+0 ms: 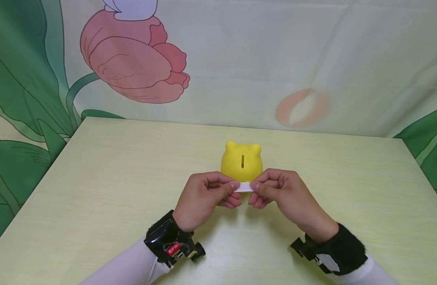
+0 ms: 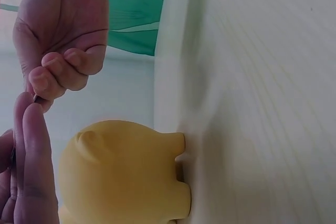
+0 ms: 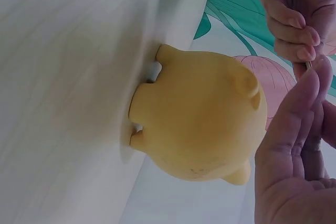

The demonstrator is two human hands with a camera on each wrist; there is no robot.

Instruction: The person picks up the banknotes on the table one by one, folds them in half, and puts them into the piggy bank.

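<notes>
A small white strip (image 1: 244,187), perhaps folded paper, is stretched level between my hands. My left hand (image 1: 205,196) pinches its left end between thumb and fingers, and my right hand (image 1: 287,196) pinches the right end the same way. Just behind them stands a yellow piggy bank (image 1: 234,165), upright on its short legs, its coin slot facing up. The hands overlap its lower front in the head view. Both wrist views show the piggy bank (image 2: 121,171) from the side, apart from the fingers. There the strip is nearly hidden by the fingertips.
Under everything is a pale wooden table (image 1: 133,166). A cloth backdrop (image 1: 239,63) printed with leaves and pink flowers hangs behind its far edge. Black camera bands (image 1: 172,239) are strapped round both wrists, over white sleeves.
</notes>
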